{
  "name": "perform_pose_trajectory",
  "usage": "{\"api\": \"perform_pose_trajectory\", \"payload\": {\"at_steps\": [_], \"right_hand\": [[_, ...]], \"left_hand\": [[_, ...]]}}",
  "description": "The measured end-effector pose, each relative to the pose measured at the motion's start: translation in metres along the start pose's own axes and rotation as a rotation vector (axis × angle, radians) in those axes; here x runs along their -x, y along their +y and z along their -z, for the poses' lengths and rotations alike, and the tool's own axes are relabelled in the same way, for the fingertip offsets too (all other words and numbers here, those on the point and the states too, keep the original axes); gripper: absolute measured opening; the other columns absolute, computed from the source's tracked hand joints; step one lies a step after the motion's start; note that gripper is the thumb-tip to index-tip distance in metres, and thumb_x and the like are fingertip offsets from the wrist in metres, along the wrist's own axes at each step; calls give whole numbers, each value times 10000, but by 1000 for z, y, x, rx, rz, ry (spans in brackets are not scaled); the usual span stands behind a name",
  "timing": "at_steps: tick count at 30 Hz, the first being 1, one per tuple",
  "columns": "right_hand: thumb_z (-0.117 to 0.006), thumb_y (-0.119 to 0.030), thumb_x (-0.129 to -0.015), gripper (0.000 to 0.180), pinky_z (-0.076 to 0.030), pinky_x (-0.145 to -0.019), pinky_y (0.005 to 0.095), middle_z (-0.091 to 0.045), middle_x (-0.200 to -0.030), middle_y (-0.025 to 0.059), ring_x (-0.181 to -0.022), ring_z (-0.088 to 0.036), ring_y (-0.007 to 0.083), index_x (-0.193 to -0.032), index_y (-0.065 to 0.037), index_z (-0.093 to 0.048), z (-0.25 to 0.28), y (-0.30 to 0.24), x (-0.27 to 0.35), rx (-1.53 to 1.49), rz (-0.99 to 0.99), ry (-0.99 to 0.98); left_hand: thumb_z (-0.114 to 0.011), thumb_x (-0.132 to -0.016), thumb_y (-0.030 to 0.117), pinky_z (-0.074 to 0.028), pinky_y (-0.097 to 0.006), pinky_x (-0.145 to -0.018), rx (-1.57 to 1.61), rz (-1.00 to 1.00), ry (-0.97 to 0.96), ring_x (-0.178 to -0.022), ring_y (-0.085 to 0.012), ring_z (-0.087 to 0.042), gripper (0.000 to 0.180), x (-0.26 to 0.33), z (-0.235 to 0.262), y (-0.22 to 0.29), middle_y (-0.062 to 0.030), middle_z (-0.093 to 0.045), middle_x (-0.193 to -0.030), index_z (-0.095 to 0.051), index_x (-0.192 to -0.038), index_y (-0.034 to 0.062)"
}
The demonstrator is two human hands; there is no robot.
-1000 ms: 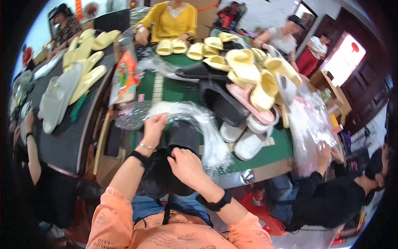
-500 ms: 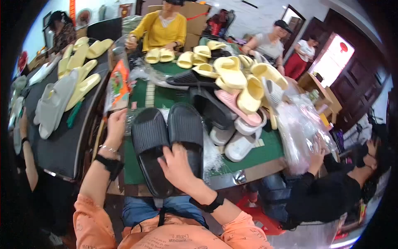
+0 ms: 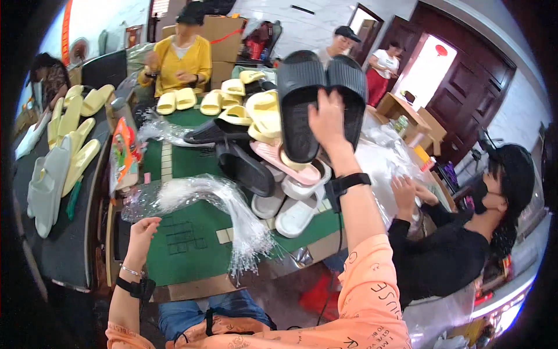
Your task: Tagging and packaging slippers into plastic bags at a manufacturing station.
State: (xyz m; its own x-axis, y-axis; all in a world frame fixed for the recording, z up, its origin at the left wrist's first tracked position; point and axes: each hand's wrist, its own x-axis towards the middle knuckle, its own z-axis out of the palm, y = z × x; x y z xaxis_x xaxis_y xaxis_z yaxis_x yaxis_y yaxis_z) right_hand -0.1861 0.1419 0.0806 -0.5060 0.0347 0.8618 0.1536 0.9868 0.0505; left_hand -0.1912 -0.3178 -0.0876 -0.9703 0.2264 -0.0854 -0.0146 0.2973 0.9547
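My right hand is closed on a pair of black slide slippers, gripped near the inner edges below the ribbed straps. The pair is held up over the right part of the green table mat, in front of a pile. My left hand hovers over the near left of the mat, fingers curled together with nothing visible in them. Just beyond it lies a bundle of thin white strands partly in clear plastic. The pile behind has yellow slippers, a pink slipper, black slippers and white slippers.
A dark side table at the left carries grey slippers and yellow ones. An orange packet lies at the mat's left edge. Clear plastic bags lie to the right, beside a co-worker in black. Other people work across the table.
My right hand has lifted the black pair off the near mat, up and to the right, uncovering the strand bundle. My left hand has moved lower in view. The view has turned right.
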Motion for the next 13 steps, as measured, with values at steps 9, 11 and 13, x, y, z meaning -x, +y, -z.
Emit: {"api": "perform_pose_trajectory", "payload": {"at_steps": [9, 11, 13], "right_hand": [[-593, -284, -747, 457, -385, -894, 441, -556, -1016, 198, -1029, -483, 378, -1192, -200, -530, -62, 68, 5, 118, -306, -644], [-612, -252, -734, 462, -395, -882, 426, -565, -979, 191, -1018, -493, 359, -1180, -155, -541, -71, 69, 5, -40, -248, -631], [-646, -173, -701, 546, -355, -953, 367, -566, -1073, 210, -1009, -535, 309, -1220, -86, -499, -82, 100, 7, -347, -253, -680]], "left_hand": [[-514, -852, 146, -421, -214, -643, -28, -141, 80, -719, -69, -498, 225, -2, 86, 52, -21, -611, -834, -629, -957, -16], [-502, -842, 154, -407, -202, -596, -23, -54, 187, -707, -67, -491, 231, -3, 124, 50, -8, -600, -824, -630, -963, 3], [-513, -832, 161, -415, -218, -586, 100, -12, 364, -672, -88, -497, 246, -12, 161, 31, -2, -596, -835, -618, -1023, 47]]}}
